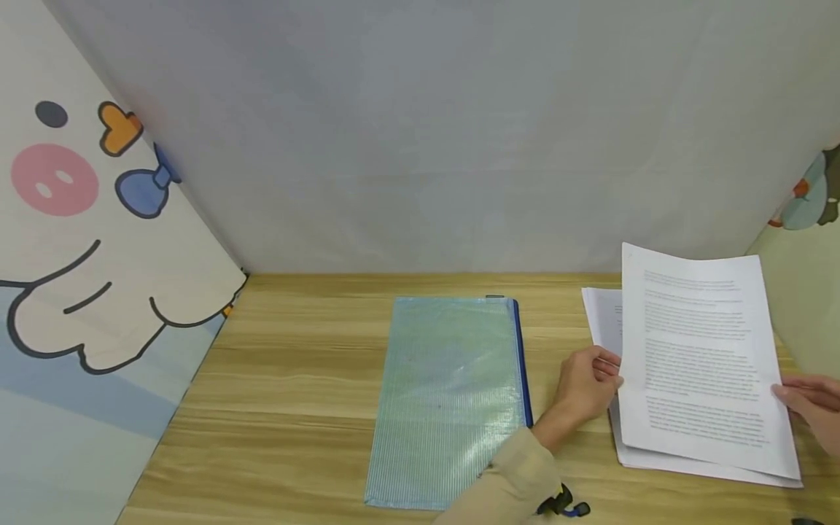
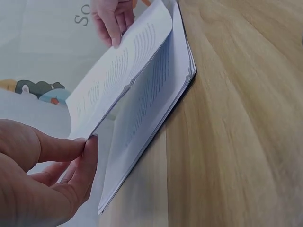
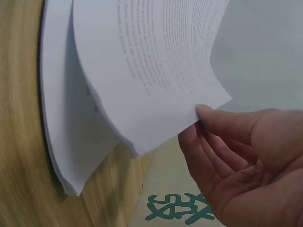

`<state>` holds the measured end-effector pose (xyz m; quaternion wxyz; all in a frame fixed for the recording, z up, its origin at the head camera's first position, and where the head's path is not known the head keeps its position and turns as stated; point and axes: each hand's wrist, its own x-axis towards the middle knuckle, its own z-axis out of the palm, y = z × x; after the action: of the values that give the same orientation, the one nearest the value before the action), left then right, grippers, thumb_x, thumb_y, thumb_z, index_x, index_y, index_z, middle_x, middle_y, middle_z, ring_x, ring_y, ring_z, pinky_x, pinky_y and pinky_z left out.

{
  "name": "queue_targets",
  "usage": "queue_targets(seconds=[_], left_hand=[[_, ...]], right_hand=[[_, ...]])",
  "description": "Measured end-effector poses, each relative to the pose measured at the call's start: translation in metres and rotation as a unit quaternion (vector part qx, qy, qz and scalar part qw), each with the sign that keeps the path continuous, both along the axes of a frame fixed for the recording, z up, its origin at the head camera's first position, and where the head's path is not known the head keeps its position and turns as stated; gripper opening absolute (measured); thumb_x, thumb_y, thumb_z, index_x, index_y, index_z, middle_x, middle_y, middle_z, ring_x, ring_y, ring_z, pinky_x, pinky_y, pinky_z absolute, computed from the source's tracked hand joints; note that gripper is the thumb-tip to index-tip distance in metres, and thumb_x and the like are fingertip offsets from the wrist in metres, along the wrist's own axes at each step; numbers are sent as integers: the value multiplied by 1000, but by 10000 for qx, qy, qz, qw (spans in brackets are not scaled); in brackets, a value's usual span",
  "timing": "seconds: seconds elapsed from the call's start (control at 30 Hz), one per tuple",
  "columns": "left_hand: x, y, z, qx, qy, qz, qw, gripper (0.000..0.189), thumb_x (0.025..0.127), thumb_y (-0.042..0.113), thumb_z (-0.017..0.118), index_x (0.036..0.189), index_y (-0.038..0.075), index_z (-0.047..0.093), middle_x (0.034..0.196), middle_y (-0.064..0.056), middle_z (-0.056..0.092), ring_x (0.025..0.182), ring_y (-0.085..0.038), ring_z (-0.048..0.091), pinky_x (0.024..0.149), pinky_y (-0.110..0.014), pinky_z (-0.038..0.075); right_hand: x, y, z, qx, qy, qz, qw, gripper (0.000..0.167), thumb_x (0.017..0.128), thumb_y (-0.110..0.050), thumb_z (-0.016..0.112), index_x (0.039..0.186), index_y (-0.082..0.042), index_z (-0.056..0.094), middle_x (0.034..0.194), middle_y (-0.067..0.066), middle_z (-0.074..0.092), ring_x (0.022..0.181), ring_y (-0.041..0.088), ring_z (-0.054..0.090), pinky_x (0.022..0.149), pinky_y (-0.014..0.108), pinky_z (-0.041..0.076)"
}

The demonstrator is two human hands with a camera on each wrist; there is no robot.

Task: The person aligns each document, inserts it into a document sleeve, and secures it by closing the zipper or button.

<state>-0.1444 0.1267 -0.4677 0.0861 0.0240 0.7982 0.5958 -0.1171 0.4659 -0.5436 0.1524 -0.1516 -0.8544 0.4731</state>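
Note:
Between both hands, printed sheets of paper [image 1: 702,364] are held up at a tilt, text side showing. The left hand [image 1: 587,383] pinches their left edge between thumb and fingers, as the left wrist view shows at the sheets' edge [image 2: 113,90]. On the opposite edge, the right hand [image 1: 814,408] grips with its thumb on top and fingers beneath. Under the raised sheets a thicker stack of printed paper [image 1: 604,310] lies on the table, mostly covered in the head view. In the right wrist view a gap separates the lifted sheets from the stack [image 3: 57,118].
A translucent blue-green zip folder [image 1: 446,394] with a dark blue edge lies left of the papers, the left sleeve [image 1: 512,474] overlapping its corner. Wood-grain table [image 1: 262,408] extends to the left. A pale wall [image 1: 459,146] stands behind, a cartoon-printed panel [image 1: 98,255] at left.

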Motion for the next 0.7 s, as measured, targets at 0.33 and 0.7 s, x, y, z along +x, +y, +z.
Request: queue_targets(seconds=[0.33, 0.7], left_hand=[[-4, -13, 4, 102, 268, -83, 9996, 17, 87, -8, 76, 98, 5, 75, 81, 5, 67, 70, 1, 58, 68, -12, 51], [-6, -27, 11, 144, 486, -240, 9984, 15, 89, -6, 74, 102, 3, 74, 85, 4, 68, 75, 2, 59, 71, -12, 51]], right_hand=[[4, -14, 15, -887, 831, 649, 9905, 40, 99, -2, 64, 102, -42, 65, 87, -39, 63, 74, -19, 62, 60, 5, 49], [3, -17, 16, -1214, 979, 864, 9840, 39, 97, 2, 65, 100, -36, 68, 88, -29, 69, 72, -12, 66, 61, 9, 52]])
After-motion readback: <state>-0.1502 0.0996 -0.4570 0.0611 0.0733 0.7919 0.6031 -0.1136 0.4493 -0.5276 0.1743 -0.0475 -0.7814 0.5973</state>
